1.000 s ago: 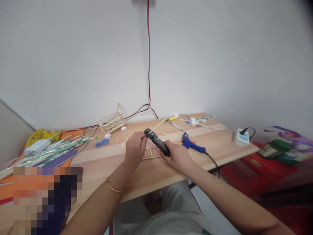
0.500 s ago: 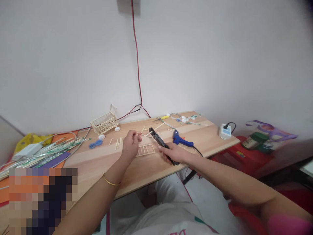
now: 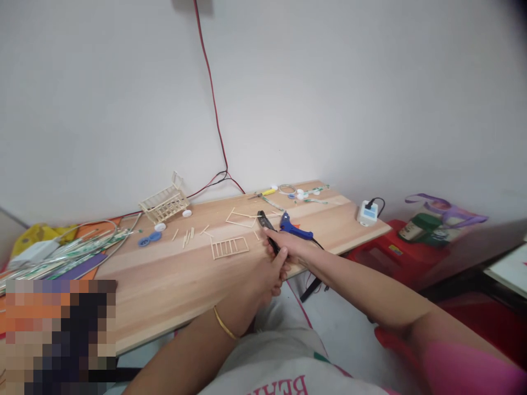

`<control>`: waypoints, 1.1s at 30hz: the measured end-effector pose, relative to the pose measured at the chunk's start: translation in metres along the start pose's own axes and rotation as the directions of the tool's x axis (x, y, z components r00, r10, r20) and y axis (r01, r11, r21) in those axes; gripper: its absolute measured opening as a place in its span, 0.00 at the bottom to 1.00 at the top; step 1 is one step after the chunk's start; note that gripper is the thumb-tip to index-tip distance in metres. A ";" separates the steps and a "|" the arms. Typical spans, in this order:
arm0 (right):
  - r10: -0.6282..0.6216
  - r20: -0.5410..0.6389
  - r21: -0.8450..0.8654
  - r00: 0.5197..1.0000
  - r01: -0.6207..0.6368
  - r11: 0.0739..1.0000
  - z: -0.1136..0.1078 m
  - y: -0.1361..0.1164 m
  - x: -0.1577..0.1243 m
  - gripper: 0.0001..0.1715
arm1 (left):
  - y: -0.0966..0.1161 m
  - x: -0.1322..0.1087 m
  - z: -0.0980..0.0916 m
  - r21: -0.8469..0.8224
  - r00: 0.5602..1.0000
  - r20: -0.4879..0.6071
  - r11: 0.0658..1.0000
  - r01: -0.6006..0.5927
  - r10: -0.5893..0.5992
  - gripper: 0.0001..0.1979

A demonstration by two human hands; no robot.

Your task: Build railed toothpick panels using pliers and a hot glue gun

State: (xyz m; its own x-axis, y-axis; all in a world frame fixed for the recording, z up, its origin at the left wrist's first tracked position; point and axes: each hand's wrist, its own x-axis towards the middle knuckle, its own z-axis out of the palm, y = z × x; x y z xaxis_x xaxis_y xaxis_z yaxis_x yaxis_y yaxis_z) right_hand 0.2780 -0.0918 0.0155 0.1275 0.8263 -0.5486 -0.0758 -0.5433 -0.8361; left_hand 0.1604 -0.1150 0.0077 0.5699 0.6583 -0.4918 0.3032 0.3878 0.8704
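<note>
My right hand [image 3: 282, 241] is closed round a pair of black pliers [image 3: 267, 220], whose jaws point away from me over the table. My left hand [image 3: 275, 274] is at the table's front edge against the right hand, its fingers curled round the handle end, which the hands mostly hide. Left of the pliers lies a small ladder-like frame of thin wooden sticks [image 3: 230, 248]. Behind it is an open outline of sticks [image 3: 241, 218], reaching close to the jaws. A blue glue gun [image 3: 297, 227] rests just right of the pliers.
Short cut sticks [image 3: 188, 237] and blue caps [image 3: 149, 239] lie to the left. A stick-built cart [image 3: 164, 204] with white wheels stands near the wall. Bundled sticks in plastic [image 3: 69, 255] cover the left end. A white power adapter [image 3: 368, 213] sits at the right edge.
My left hand has let go of a thin stick and moved down and right to the pliers' handles. The pliers stay in my right hand. The view has shifted slightly right.
</note>
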 end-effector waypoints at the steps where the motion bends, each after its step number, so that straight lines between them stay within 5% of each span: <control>1: 0.022 -0.008 0.000 1.000 -0.022 1.000 -0.002 0.000 0.001 0.25 | 0.002 0.003 0.002 -0.015 1.000 0.010 1.000 0.013 -0.013 0.31; 10: 0.111 -0.084 -0.027 0.990 -0.113 0.993 -0.007 -0.012 0.004 0.27 | 0.013 0.012 0.017 -0.140 0.999 0.018 0.989 0.037 -0.035 0.22; 17: 0.164 -0.112 -0.075 0.980 -0.173 0.982 -0.006 -0.017 0.006 0.19 | 0.017 0.008 0.021 -0.182 1.000 -0.009 0.983 0.007 -0.009 0.20; 26: 0.169 -0.106 -0.092 0.980 -0.179 0.980 -0.008 -0.016 0.008 0.20 | 0.013 0.007 0.026 -0.030 0.994 -0.009 0.994 -0.109 0.109 0.25; 29: 0.158 -0.097 -0.085 0.983 -0.167 0.982 -0.009 -0.016 0.007 0.20 | 0.011 0.008 0.013 0.153 0.988 -0.005 0.977 -0.151 0.153 0.28; 33: 0.127 -0.078 -0.070 0.989 -0.132 0.989 -0.013 -0.014 0.009 0.20 | 0.033 0.020 -0.036 0.482 0.964 -0.024 0.848 -0.220 0.264 0.21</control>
State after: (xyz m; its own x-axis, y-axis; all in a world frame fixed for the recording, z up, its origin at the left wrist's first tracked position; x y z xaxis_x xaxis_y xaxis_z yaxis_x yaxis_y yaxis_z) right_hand 0.2935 -0.0787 0.0218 0.1933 0.7367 -0.6480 -0.0230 -0.6569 -0.7536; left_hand 0.1541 -0.0655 0.0259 0.6114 0.7523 -0.2454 0.5002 -0.1272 0.8565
